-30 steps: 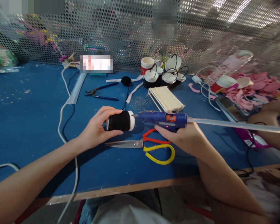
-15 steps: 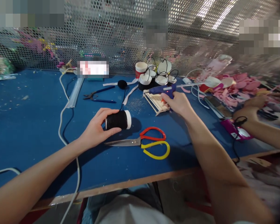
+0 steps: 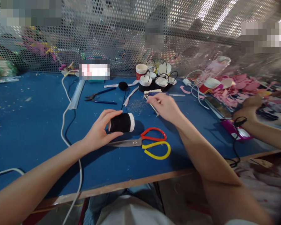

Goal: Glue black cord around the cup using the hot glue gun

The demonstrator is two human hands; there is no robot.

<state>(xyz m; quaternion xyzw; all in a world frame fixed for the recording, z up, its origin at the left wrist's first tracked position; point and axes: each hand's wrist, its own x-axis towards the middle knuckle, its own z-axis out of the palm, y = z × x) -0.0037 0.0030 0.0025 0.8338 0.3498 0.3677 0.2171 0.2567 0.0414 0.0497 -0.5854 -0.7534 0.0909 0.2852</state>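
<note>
The right hand (image 3: pixel 165 106) no longer holds the blue glue gun (image 3: pixel 159 93); a second ago its nozzle sat against the white end of the black cup (image 3: pixel 121 122), and now the gun lies on the table beyond the stack of wooden sticks (image 3: pixel 152 101). The emptied right hand now rests over those sticks, fingertips pinching at one.

Bright overhead glare upper right; edges warped, blurred.

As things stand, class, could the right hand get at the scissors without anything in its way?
Probably yes. The right hand hovers just beyond the scissors, which lie uncovered on the table; nothing lies between them.
</note>
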